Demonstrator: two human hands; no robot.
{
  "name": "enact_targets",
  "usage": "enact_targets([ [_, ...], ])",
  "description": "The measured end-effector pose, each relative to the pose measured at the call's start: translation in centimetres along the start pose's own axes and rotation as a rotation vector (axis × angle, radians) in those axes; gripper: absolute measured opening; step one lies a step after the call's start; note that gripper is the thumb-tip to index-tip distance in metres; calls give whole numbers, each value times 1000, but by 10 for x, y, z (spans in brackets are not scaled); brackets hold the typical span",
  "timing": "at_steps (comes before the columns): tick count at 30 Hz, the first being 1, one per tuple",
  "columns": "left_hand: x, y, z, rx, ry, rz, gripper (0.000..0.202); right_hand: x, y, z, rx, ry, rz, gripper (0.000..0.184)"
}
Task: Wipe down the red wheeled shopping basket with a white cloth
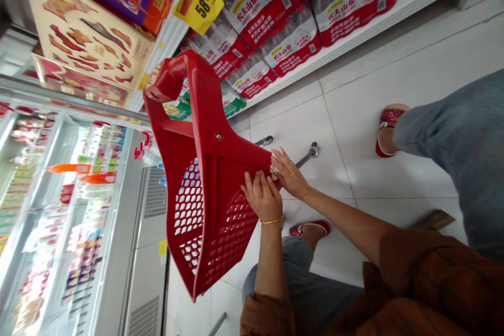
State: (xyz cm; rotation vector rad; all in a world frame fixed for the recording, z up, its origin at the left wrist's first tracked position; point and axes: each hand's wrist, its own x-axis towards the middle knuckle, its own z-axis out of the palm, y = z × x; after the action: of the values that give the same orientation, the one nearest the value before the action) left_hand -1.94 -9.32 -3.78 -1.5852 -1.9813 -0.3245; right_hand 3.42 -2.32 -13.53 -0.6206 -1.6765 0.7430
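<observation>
A red plastic shopping basket with a mesh side stands tilted in the view, its handle toward the upper left. My left hand, with a gold bracelet at the wrist, lays its fingers on the basket's side near the rim. Close beside it, my right hand has its fingertips closed at the basket's edge on a small whitish piece, too small to make out. Under the basket, metal legs end in castors.
Shrink-wrapped packs of bottled water line a low shelf along the top, with a yellow price tag. Gift boxes sit at upper left. A refrigerated display runs down the left. White floor tiles lie around my feet.
</observation>
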Motion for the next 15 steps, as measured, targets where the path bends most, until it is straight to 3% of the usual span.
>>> enact_targets([
  [12, -8, -7, 5, -65, -46, -76, 30, -42, 19, 4, 33, -61, 140, 59],
  [15, -11, -7, 7, -62, -52, -27, 30, -44, 19, 1, 32, -73, 161, 59],
])
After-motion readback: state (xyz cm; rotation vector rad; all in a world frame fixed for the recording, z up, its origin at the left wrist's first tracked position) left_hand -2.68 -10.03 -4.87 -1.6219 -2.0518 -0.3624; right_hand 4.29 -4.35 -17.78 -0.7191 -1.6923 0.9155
